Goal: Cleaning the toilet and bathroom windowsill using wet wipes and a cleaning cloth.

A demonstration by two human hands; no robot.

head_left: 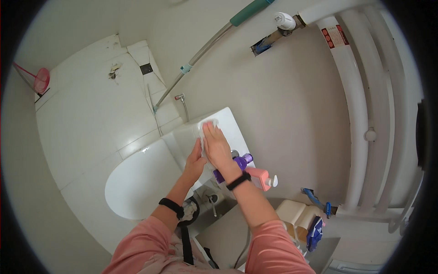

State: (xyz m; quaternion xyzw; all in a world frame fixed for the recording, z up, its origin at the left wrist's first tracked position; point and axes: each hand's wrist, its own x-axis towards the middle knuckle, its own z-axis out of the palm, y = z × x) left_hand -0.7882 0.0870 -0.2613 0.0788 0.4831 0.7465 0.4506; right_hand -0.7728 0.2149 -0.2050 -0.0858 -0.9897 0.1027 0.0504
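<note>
- right hand (pixel 215 145) flat, fingers together, pressing white cloth (pixel 207 125) onto toilet tank lid (pixel 230 125); no pinch, palm pins it.
- left hand (pixel 195 160) braced on tank's front side wall, fingers closed flat, holding nothing.
- 2 bottles at lid's near end: purple bottle (pixel 240 162), pink pump bottle (pixel 263 178), just beside right wrist.
- judgement: keep even palm pressure, wipe away from the bottles to avoid knocking them.
- toilet seat cover (pixel 137 182) shut, left of tank.

Toilet tank (pixel 228 125): glossy white ceramic, smooth
Toilet lid (pixel 139 182): smooth white plastic, slight sheen
Wipe (pixel 205 127): thin white paper or cloth, matt
Purple bottle (pixel 242 162): translucent shiny plastic
Pink bottle (pixel 261 178): matt plastic
Wall tiles (pixel 91 114): glossy, chipped in places
Pipes (pixel 356 114): smooth white plastic
</note>
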